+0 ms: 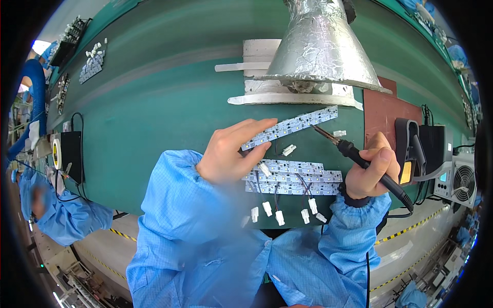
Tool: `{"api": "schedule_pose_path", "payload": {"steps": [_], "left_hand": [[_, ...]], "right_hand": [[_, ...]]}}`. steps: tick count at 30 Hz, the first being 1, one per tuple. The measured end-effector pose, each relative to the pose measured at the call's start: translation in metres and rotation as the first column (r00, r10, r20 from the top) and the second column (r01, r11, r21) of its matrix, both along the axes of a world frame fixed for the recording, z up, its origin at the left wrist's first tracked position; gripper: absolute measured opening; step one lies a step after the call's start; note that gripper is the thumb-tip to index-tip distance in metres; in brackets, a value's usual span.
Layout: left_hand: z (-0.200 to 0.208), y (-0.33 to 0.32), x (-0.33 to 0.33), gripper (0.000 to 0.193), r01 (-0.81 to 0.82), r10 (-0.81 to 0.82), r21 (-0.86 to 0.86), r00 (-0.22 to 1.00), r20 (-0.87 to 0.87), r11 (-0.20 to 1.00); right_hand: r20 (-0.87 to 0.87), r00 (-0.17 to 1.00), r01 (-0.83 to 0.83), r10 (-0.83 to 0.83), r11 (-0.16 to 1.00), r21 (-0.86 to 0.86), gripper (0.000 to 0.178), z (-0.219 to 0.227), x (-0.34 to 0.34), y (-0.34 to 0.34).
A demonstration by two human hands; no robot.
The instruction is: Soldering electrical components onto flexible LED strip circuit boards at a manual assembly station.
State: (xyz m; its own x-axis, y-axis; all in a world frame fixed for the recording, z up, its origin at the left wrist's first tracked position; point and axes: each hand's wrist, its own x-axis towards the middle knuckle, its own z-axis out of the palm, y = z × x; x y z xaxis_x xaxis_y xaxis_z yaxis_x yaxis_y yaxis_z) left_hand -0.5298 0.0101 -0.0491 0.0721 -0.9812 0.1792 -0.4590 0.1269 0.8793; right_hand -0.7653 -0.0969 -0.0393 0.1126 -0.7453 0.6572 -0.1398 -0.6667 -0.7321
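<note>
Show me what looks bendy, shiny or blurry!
Head view: fisheye curves the long green table; head view: bright glints on the silver foil-wrapped cone; head view: a smudgy blur over part of the blue checked left sleeve.

Strip [292, 127] partly hidden, hood [321, 46] cropped, left sleeve [187, 203] blurred

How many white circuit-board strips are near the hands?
4: one white circuit-board strip in the left bare hand, three strips lying nearer the person; others may hide.
</note>
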Motion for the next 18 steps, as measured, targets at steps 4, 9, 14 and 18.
{"api": "schedule_pose_path", "payload": {"steps": [4, 9, 14, 18], "left_hand": [[-0.0022, 0.0003, 0.0001, 0.041, -0.008, 0.007, -0.015, 1.0, -0.006, 1.0], [-0.0036, -0.0004, -0.0002, 0.041, -0.003, 0.003, -0.026, 1.0, -0.001, 1.0], [-0.003, 0.0002, -0.0006, 0.041, -0.007, 0.007, -0.033, 1.0, -0.004, 0.999], [-0.0029, 0.0003, -0.0006, 0.041, -0.006, 0.006, -0.021, 1.0, -0.008, 1.0]], "right_hand": [[-0.008, 1.0, 0.004, -0.004, 1.0, 0.012, 0.045, 0.0015, 0.0011, 0.001], [0.0, 1.0, 0.008, -0.008, 1.0, 0.006, 0.045, -0.0004, 0.0004, 0.0009], [-0.005, 1.0, 0.008, -0.008, 1.0, 0.002, 0.045, 0.0011, 0.002, 0.0013], [-0.013, 1.0, 0.006, -0.006, 1.0, 0.003, 0.045, -0.0001, 0.0012, 0.0011]]}}
